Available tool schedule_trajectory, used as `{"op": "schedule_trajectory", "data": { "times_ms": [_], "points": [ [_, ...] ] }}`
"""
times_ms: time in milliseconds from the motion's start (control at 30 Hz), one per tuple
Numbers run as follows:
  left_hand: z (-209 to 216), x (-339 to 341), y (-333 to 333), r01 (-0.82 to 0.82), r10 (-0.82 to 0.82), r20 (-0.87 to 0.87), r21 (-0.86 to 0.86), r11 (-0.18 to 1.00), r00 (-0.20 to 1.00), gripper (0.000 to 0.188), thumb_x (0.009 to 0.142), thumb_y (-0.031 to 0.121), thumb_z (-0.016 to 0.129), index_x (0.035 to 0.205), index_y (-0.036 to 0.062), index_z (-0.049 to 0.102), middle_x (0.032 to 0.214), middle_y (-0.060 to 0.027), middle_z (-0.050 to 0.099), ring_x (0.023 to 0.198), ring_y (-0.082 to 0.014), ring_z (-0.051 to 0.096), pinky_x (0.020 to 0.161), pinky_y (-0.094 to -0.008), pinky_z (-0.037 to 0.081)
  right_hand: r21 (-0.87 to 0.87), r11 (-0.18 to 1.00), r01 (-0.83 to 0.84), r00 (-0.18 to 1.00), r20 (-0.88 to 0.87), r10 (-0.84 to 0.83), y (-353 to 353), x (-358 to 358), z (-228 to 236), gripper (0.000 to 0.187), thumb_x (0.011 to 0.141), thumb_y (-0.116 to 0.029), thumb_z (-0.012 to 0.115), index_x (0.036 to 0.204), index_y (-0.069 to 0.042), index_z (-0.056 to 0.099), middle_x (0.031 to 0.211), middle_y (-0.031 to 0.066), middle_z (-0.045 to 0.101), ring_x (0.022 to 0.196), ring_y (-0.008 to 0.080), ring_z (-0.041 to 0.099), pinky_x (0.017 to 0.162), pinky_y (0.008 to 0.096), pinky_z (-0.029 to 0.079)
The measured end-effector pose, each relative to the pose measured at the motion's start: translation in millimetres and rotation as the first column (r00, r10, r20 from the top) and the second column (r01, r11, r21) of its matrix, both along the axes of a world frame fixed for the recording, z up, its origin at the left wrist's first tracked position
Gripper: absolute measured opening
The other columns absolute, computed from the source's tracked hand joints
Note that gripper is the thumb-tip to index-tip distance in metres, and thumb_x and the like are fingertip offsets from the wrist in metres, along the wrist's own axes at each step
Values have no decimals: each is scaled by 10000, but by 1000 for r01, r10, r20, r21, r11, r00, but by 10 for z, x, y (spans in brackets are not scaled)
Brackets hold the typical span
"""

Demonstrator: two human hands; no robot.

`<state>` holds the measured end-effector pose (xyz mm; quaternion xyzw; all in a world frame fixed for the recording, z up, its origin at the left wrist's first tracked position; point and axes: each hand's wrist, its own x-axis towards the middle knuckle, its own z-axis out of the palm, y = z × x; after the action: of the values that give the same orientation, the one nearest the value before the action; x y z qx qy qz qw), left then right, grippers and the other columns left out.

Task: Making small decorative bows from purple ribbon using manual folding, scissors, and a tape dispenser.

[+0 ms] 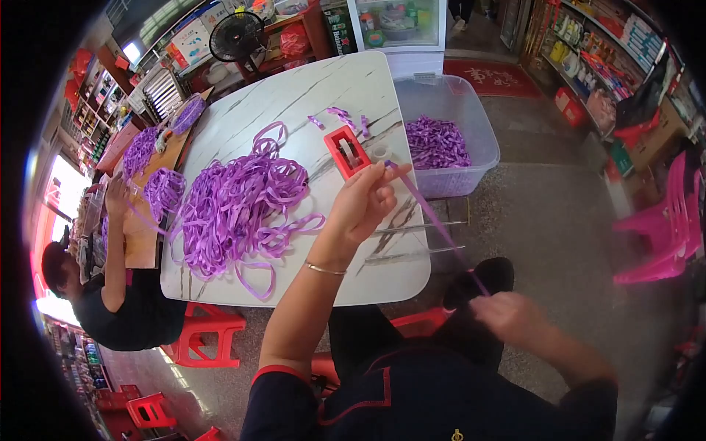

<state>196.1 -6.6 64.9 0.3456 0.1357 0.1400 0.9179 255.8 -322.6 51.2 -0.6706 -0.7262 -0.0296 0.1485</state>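
Note:
A narrow purple ribbon [440, 224] is stretched slantwise between my two hands, past the table's right edge. Over the table, my left hand [364, 200] pinches its upper end between thumb and finger. My right hand [507, 316], slightly blurred, is closed on the lower end near my knee. Just beyond my left hand a red tape dispenser [339, 140] sits on the white marbled table [323, 81]. A few short purple ribbon pieces [343, 115] lie past it. To the left spreads a large tangled heap of purple ribbon [228, 213].
A clear plastic bin [482, 167] of short purple pieces [439, 143] stands against the table's right side. Thin metal rods [434, 226] jut past the table edge. At left, another person [121, 309] handles purple ribbon. Pink plastic chairs [665, 220] stand far right.

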Motion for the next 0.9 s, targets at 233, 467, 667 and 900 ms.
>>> {"op": "schedule_trajectory", "data": {
  "times_ms": [233, 467, 667, 900],
  "points": [
    [169, -447, -99, 281, -289, 6, 209, 937, 957, 216, 935, 174, 450, 787, 32, 520, 956, -186, 619, 449, -40, 305, 406, -177, 269, -11, 854, 520, 849, 116, -516, -170, 418, 123, 237, 813, -113, 576, 1022, -2, 585, 772, 114, 614, 701, 247, 599, 627, 355, 493],
    [144, -708, -106, 374, -364, -87, 247, 894, 927, 199, 910, 144, 476, 759, 19, 511, 886, -191, 626, 392, -11, 236, 350, -164, 209, 160, 808, 568, 823, -107, -557, 21, 495, 420, 469, 769, -95, 653, 1182, 43, 478, 946, 133, 642, 754, 240, 636, 628, 314, 510],
    [136, -809, -209, 388, -379, -98, 358, 849, 920, 203, 884, 114, 482, 711, 8, 492, 945, -195, 616, 395, -10, 255, 360, -159, 233, 362, 783, 505, 860, -136, -492, 36, 537, 451, 513, 736, -5, 664, 1205, 59, 465, 1066, 148, 626, 704, 185, 653, 601, 284, 518],
    [85, -750, -355, 229, -265, 19, 444, 866, 964, 236, 865, 121, 493, 651, 21, 481, 1093, -214, 569, 514, -70, 407, 435, -195, 332, 347, 713, 610, 791, -321, -521, 66, 443, 516, 491, 748, -11, 645, 1216, 14, 501, 634, 51, 583, 535, 125, 562, 530, 252, 455]
  ]
}}
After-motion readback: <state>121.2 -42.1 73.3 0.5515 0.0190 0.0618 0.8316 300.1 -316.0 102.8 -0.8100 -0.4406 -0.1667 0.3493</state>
